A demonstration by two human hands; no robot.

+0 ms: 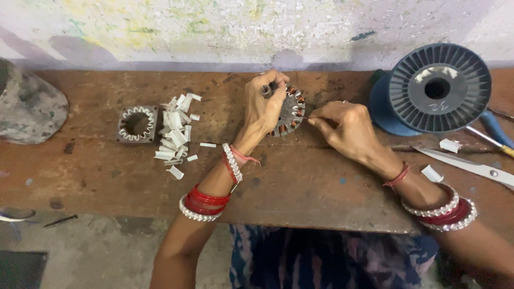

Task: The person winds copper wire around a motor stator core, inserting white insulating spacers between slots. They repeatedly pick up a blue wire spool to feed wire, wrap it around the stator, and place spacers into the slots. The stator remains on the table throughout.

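Note:
My left hand (pixel 263 104) grips a round metal stator core (pixel 290 111) with copper windings, held tilted on the wooden bench (pixel 300 182). The fingers curl over its top edge. My right hand (pixel 345 128) is just to the right of the core, thumb and fingers pinched at its rim on what looks like a thin wire. Both wrists wear red and white bangles.
A second square stator (pixel 137 123) with white slot liners lies at the left, beside a pile of white paper insulation strips (pixel 175 131). A blue wire spool (pixel 431 91) stands at the right, with scissors (pixel 471 166) and a screwdriver (pixel 495 134) near it. A grey stone (pixel 27 107) lies far left.

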